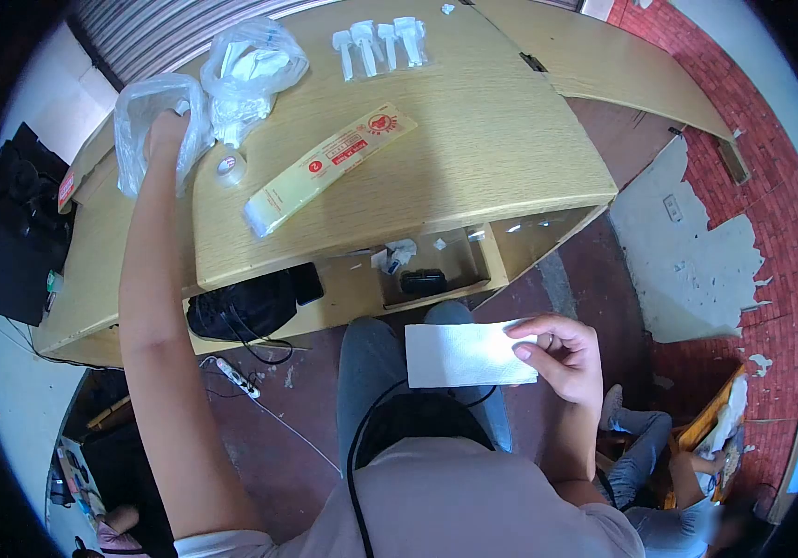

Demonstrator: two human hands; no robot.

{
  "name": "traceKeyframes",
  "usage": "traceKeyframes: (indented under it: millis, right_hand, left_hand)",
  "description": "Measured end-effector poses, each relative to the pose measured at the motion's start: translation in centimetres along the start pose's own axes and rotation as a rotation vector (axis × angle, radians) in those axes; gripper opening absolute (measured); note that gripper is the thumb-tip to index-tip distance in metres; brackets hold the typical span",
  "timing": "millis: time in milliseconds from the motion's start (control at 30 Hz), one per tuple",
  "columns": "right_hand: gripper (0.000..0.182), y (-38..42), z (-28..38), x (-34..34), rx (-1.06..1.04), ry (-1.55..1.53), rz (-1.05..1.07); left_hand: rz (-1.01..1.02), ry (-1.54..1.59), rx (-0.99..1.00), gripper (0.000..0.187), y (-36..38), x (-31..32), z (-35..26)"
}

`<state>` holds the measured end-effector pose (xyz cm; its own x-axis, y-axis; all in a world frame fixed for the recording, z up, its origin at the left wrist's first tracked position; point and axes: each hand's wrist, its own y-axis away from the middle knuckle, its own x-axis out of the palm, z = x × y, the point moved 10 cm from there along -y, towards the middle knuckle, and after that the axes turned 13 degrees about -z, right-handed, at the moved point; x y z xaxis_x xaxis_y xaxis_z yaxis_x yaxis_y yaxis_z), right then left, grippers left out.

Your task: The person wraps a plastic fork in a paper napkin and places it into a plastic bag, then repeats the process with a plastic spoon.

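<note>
My left arm stretches forward, and my left hand (pixel 166 130) is inside the mouth of a translucent plastic bag (pixel 130 139); its fingers are hidden there. Over my lap, my right hand (pixel 562 352) pinches the right end of a folded white paper napkin (pixel 459 355) between thumb and fingers. Beside the first bag sits a second clear plastic bag (pixel 255 70) filled with white pieces. A small roll of tape (pixel 230 169) stands just below it. Right of the tape, a long yellow printed packet (pixel 332 167) lies slantwise on the table.
Small clear packs of white plastic cutlery (pixel 380 48) lie at the back of the wooden table (pixel 473 139). Beneath the tabletop, an open shelf holds a black bag (pixel 243 305) and a phone (pixel 306 283). Another person (pixel 650 446) sits at the lower right. A power strip (pixel 237 378) lies on the floor.
</note>
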<state>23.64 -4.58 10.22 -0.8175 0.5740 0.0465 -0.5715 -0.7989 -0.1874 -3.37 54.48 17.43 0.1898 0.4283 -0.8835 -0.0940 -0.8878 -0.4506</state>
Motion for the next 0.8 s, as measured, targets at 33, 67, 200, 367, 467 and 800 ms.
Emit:
traceKeyframes:
  millis: [33,67,200,367,467,800]
  right_hand:
    - [0.024,-0.1,0.0,0.0,-0.001,0.000,0.001]
    - [0.024,-0.1,0.1,0.1,-0.017,0.001,0.002]
    - [0.024,-0.1,0.0,0.3,-0.009,-0.023,-0.001]
    - [0.025,-0.1,-0.6,0.5,0.011,-0.031,0.024]
    - [0.025,-0.3,-0.4,0.8,-0.004,-0.043,0.038]
    - [0.025,-0.4,-0.6,1.3,0.016,-0.038,0.054]
  left_hand:
    - [-0.004,0.006,-0.026,0.059,0.8,-0.8,-0.2]
    - [-0.008,0.011,-0.052,0.060,1.4,-1.4,-0.4]
    - [-0.020,0.009,-0.086,0.059,1.5,-1.6,-0.4]
    - [-0.002,0.050,-0.093,0.054,0.5,-0.5,0.8]
    - [-0.027,0.005,-0.056,0.051,0.4,-0.7,0.6]
    - [-0.042,-0.017,0.012,0.043,-1.5,-2.3,-0.1]
